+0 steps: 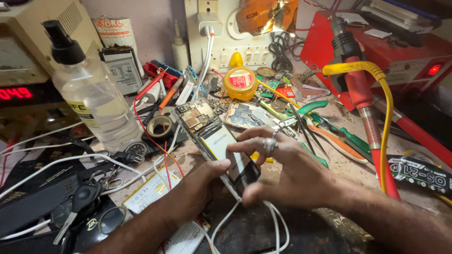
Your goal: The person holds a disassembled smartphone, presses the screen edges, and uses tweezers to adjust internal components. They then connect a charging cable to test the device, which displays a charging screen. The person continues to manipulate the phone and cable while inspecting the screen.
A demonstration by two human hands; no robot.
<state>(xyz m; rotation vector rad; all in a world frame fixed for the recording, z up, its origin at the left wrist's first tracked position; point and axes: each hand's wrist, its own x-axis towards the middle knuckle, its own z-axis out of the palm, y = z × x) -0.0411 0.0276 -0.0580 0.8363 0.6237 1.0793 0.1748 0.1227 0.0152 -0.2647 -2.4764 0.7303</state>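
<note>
On cluttered bench: left hand (200,181), right hand (282,171) both gripping opened phone (214,136).

Both forearms are bare with no sleeves in view, and the right hand (287,174) wears a chunky silver ring (270,145) on one finger, above the knuckle.

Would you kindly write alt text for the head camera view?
Two bare hands, left hand and ringed right hand, hold an opened smartphone with exposed circuit board over a cluttered repair bench. A clear plastic spray bottle stands left; green-handled pliers lie right.
</note>
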